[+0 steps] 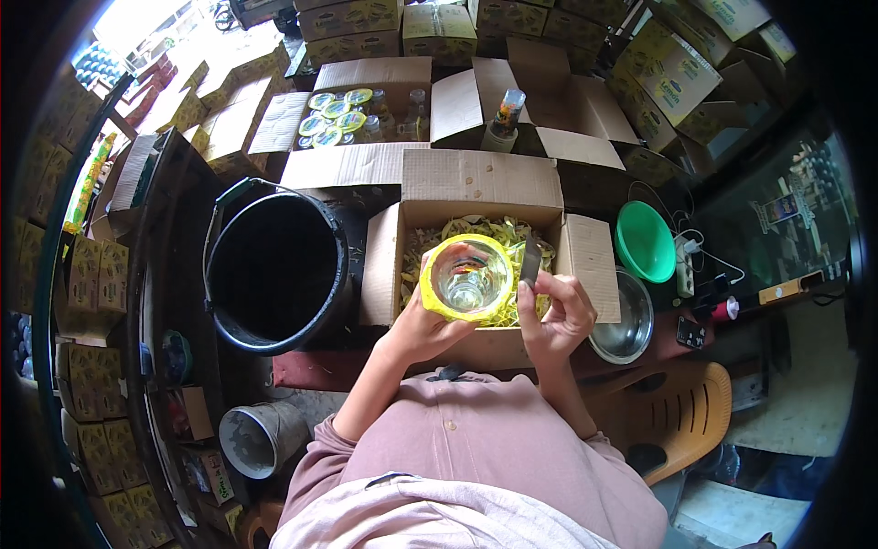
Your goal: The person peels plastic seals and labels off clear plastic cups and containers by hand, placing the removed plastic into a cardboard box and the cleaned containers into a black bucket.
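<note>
In front of my chest, my left hand [419,328] is wrapped round a clear round container with a yellow band [462,314] about its edge. Its open-looking round end faces up at me, so I see down into the clear inside. Between the thumb and fingers of my right hand [562,316] is a thin dark metal blade [530,260], upright just right of the container. I cannot tell whether the blade touches the band. Both hands are above an open cardboard box [483,174] filled with yellow-green scraps [512,229].
A black bucket [340,284] stands left. Right are a green bowl [645,242], a metal bowl [640,320] and a power strip [684,274]. Behind, one carton [357,156] holds yellow-topped containers [350,121]; a bottle [508,112] stands near another carton [585,105]. An orange chair [695,412] is beside me.
</note>
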Demonstrator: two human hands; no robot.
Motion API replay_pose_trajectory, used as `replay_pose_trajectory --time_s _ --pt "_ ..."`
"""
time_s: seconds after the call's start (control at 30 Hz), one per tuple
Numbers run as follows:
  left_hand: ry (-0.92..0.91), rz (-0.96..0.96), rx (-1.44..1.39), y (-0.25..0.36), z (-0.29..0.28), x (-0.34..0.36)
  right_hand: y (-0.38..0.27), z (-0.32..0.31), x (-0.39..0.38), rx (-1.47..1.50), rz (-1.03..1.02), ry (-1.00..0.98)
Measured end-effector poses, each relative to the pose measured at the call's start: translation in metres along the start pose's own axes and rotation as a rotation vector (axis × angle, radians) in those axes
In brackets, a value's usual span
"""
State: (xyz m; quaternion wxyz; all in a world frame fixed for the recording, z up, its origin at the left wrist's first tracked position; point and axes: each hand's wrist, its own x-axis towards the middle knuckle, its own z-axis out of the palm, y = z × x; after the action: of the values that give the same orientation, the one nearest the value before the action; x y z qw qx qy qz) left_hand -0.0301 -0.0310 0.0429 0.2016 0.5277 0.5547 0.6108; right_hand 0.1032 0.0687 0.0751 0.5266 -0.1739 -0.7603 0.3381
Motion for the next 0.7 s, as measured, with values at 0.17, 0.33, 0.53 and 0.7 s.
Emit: replay_pose_trajectory --time_s 0.17,0.33,0.53,0.7 --pt "0.014 0.071 0.077 0.0017 -0.0014 0.0023 -0.0041 0.0053 -0.0083 0.000 -0.041 0.075" --pt "-0.050 0.045 0.105 0.0047 -0.0020 0.0006 -0.0057 0.0060 -0.0030 -0.075 -0.097 0.048" --pt "-0.038 0.037 0.100 0.0050 -0.0030 0.0000 -0.0019 0.0040 -0.0012 -0.016 -0.081 0.019" --pt "-0.041 0.044 0.093 0.0023 -0.0031 0.0003 -0.0012 0.0029 -0.0018 -0.036 -0.068 -0.002"
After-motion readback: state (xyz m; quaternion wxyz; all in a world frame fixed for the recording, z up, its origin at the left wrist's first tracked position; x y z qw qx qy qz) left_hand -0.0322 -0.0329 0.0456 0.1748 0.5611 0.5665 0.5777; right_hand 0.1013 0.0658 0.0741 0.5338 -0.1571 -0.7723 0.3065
